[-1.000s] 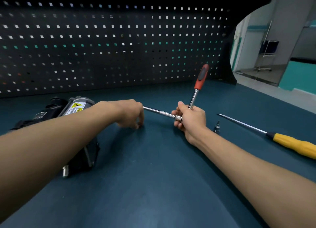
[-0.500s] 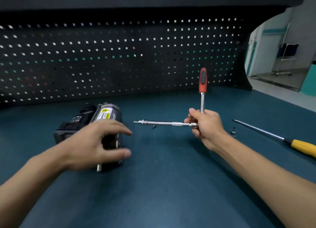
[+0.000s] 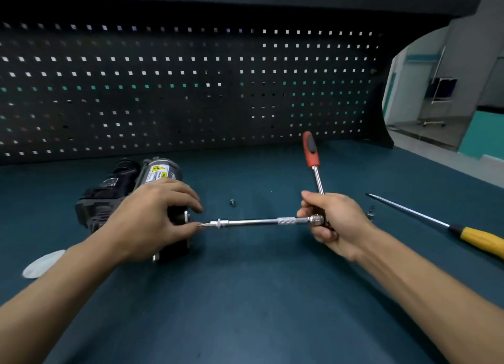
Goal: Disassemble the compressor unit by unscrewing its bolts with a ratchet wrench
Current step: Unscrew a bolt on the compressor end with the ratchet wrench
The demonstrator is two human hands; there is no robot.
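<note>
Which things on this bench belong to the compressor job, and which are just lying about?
In the job: compressor unit, ratchet wrench, left hand, right hand, loose bolt.
Lying about: yellow screwdriver, small socket, white disc.

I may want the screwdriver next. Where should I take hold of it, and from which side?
Probably the yellow handle of the screwdriver, from above with the right hand. It lies flat on the mat at that hand's side, handle nearer you, thin shaft pointing away; the handle is the thick part. That hand grips the ratchet now, so free it first.
</note>
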